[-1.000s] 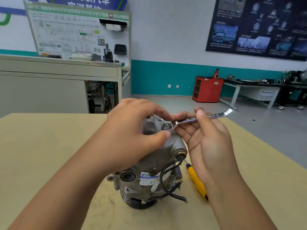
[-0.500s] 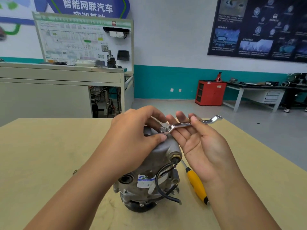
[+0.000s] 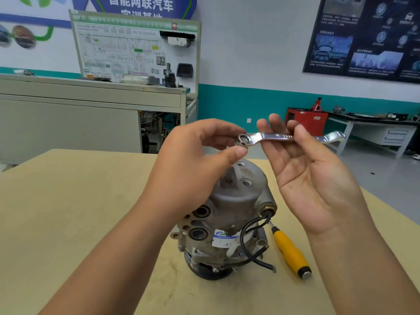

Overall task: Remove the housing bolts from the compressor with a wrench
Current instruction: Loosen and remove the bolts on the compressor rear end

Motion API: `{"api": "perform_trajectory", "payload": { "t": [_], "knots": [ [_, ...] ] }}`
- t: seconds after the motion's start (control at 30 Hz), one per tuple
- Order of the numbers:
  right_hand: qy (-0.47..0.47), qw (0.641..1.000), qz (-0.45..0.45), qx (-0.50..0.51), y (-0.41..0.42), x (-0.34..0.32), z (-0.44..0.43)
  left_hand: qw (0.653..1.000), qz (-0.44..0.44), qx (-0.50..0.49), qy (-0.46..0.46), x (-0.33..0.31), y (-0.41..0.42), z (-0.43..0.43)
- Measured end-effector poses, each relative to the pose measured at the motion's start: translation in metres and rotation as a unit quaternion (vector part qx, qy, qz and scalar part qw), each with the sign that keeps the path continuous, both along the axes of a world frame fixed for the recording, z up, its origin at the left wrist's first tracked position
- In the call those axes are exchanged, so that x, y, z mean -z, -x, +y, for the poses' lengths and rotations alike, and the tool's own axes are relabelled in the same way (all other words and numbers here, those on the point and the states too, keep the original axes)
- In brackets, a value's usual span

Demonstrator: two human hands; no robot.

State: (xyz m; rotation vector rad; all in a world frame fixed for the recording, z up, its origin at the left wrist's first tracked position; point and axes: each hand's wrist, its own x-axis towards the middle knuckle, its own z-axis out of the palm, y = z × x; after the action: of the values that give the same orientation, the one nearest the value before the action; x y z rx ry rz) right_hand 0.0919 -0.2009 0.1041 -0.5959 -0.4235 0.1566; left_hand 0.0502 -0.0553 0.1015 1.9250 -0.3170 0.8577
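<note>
Head view. Looks partway done: two bare bolt holes (image 3: 246,183) showing on top of compressor (image 3: 236,201), stood on end on table (image 3: 68,212); no bolts plainly visible in the housing, remaining count impossible to tell. Wrench (image 3: 272,137) off the housing, up in the air just above it. Pinched along the shank by right hand (image 3: 313,178), thumb over nearly straight fingers, palm up and wide. Ring end at left nipped by left hand (image 3: 193,164), thumb and forefinger curled round it; maybe a bolt head seated in the ring, too small to confirm. Likely left: freeing that bolt, then checking for others. Yellow-handled screwdriver (image 3: 291,251) lying just right of compressor, untouched.
</note>
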Motion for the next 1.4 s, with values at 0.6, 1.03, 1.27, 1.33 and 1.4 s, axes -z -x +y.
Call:
{"api": "perform_trajectory", "payload": {
  "t": [0.6, 1.03, 1.27, 1.33, 1.4],
  "knots": [
    [-0.012, 0.988, 0.117, 0.098, -0.046, 0.049, -0.039, 0.938, 0.186, -0.237, 0.170, 0.109, 0.001, 0.148],
    [0.092, 0.970, 0.204, 0.097, -0.058, 0.113, -0.027, 0.925, 0.287, -0.232, -0.094, 0.143, -0.045, 0.130],
    [0.062, 0.971, 0.202, 0.114, -0.058, 0.112, -0.031, 0.893, 0.326, -0.274, -0.148, 0.158, -0.051, 0.131],
    [0.057, 0.972, 0.198, 0.113, -0.059, 0.112, -0.034, 0.890, 0.330, -0.279, -0.148, 0.159, -0.051, 0.134],
    [0.066, 0.973, 0.190, 0.114, -0.060, 0.113, -0.038, 0.887, 0.330, -0.286, -0.151, 0.160, -0.050, 0.136]
  ]
}}
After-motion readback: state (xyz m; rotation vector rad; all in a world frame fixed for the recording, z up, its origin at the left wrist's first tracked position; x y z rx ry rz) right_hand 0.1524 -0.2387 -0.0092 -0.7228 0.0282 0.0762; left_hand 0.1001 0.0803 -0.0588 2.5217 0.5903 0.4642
